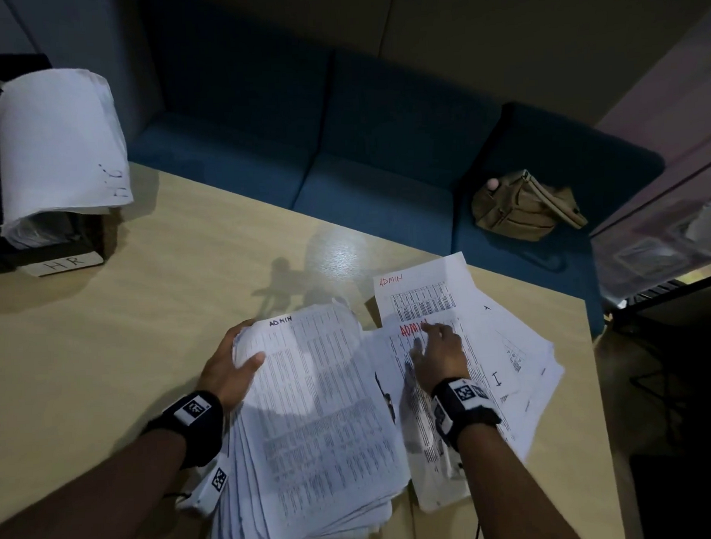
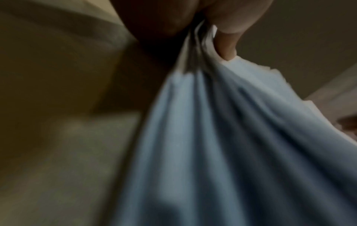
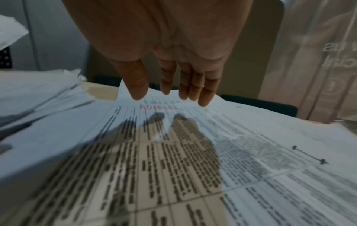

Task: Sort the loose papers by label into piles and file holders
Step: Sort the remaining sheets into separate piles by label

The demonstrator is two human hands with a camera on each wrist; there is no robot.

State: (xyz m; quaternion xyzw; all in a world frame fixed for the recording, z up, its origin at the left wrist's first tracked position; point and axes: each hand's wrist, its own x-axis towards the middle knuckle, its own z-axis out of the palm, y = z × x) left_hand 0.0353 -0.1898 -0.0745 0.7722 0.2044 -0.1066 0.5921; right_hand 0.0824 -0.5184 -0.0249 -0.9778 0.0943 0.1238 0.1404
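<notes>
Thick and ragged, the unsorted stack takes up the near tabletop, so by my reckoning most of the sorting is still ahead; its top sheet reads ADMIN. Just right of it, under the right hand, a smaller ADMIN pile is fanned out, several sheets deep. Far beyond the left hand's fingers, at the tabletop's far left corner, the black file holder tagged HR already carries a curled sheaf of papers, so that category looks begun.

Left fingers are curled round the stack's upper left corner, thumb on top, pinching many sheets together. Right fingers are straight and slightly spread, palm down, hovering over or lightly touching the red ADMIN label; I cannot tell which.
</notes>
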